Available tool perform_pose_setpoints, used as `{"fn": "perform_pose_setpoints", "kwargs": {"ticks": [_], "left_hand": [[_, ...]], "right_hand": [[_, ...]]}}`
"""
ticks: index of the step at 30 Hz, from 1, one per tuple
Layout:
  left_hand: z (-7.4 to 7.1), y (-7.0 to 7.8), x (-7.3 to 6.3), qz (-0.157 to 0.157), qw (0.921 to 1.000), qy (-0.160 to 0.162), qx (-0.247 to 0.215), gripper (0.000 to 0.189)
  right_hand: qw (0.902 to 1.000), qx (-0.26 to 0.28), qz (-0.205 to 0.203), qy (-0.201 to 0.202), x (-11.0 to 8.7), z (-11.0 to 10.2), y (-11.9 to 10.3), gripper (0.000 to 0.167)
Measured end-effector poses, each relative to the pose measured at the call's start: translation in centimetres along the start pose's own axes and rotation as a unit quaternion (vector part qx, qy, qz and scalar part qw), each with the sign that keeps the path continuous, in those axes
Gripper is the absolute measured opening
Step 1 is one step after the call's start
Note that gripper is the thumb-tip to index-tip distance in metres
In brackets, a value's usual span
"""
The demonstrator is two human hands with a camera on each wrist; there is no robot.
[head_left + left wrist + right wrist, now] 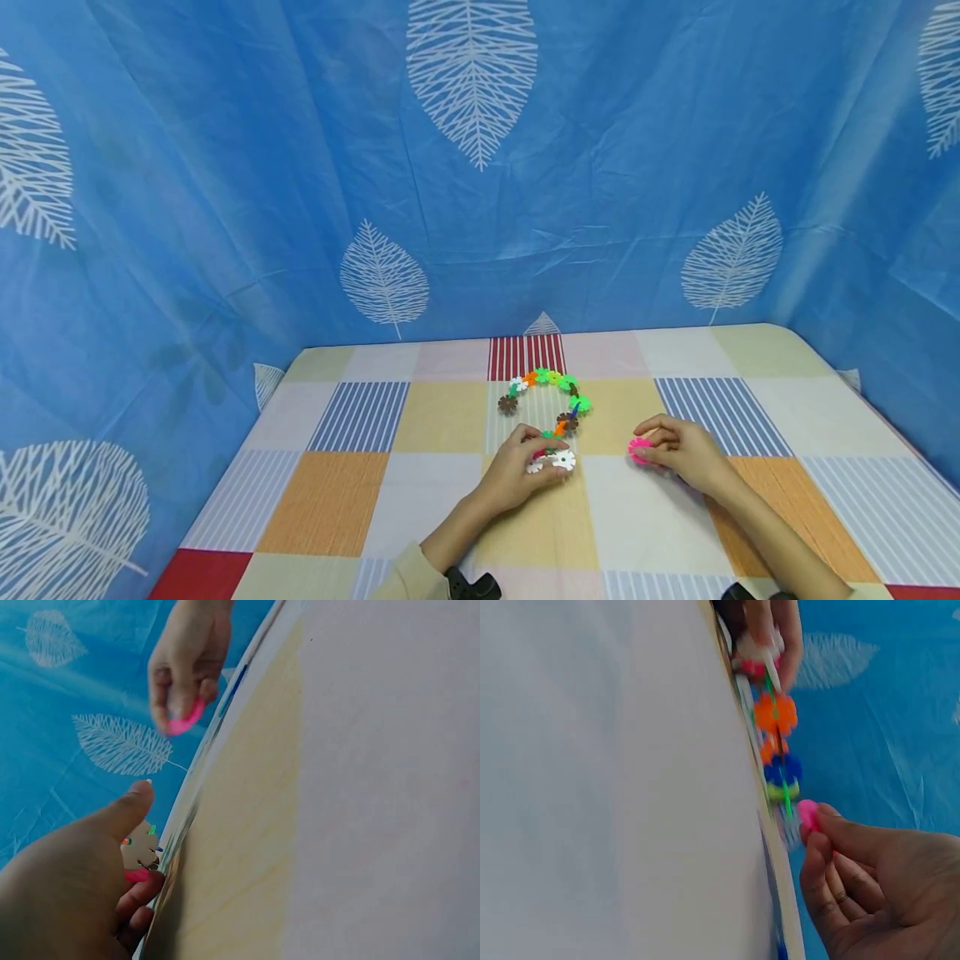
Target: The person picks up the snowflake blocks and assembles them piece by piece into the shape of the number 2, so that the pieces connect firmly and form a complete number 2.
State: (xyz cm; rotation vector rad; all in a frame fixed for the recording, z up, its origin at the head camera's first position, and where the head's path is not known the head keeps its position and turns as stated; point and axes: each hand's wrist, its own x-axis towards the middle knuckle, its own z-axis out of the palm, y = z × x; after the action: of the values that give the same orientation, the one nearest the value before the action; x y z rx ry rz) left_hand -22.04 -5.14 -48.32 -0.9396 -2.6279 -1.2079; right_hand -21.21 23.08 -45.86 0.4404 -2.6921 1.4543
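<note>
A chain of flower-shaped plastic interlocking discs (567, 382) in green, orange, brown, white and other colours curves in an open loop on the table. My left hand (517, 471) grips the chain's near end, where a white disc (563, 460) shows between thumb and fingers. In the right wrist view, that left hand (769, 630) is at the top with its fingers at the white disc. To the right, apart from the chain, my right hand (686, 454) pinches a pink disc (640, 451) between thumb and fingers. The left wrist view shows the pink disc (186, 718) too.
A patchwork-patterned cloth (322, 508) covers the table. Behind and at both sides hangs a blue curtain (600, 183) with white leaf prints. A brown disc (507, 404) forms the chain's far left end.
</note>
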Motion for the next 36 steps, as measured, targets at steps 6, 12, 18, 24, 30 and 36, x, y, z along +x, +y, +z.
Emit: {"fn": "perform_pose_setpoints", "kwargs": {"ticks": [6,12,18,24,30,36], "left_hand": [[0.0,0.0,0.2,0.008,0.9996,0.003,-0.027,0.032],[0.1,-0.1,0.2,0.010,0.9992,-0.003,-0.038,0.032],[0.1,-0.1,0.3,0.008,0.9991,-0.005,-0.041,0.032],[-0.1,-0.1,0.2,0.015,0.9991,-0.021,-0.034,0.031],[-0.1,-0.2,0.1,0.026,0.9986,-0.035,-0.029,0.031],[0.0,-0.4,0.0,0.033,0.9984,-0.043,-0.017,0.029]], "right_hand": [[0.9912,0.118,-0.042,-0.043,0.6,3.7,-2.0,0.015],[0.9915,0.103,-0.074,-0.029,1.1,5.5,-2.5,0.008],[0.9944,0.061,-0.085,-0.011,1.2,5.9,-2.0,0.007],[0.9906,0.054,-0.126,0.006,1.0,6.2,-2.7,0.012],[0.9861,0.030,-0.162,0.017,0.6,6.2,-4.8,0.014],[0.9838,0.047,-0.173,0.010,0.6,6.3,-4.9,0.012]]}}
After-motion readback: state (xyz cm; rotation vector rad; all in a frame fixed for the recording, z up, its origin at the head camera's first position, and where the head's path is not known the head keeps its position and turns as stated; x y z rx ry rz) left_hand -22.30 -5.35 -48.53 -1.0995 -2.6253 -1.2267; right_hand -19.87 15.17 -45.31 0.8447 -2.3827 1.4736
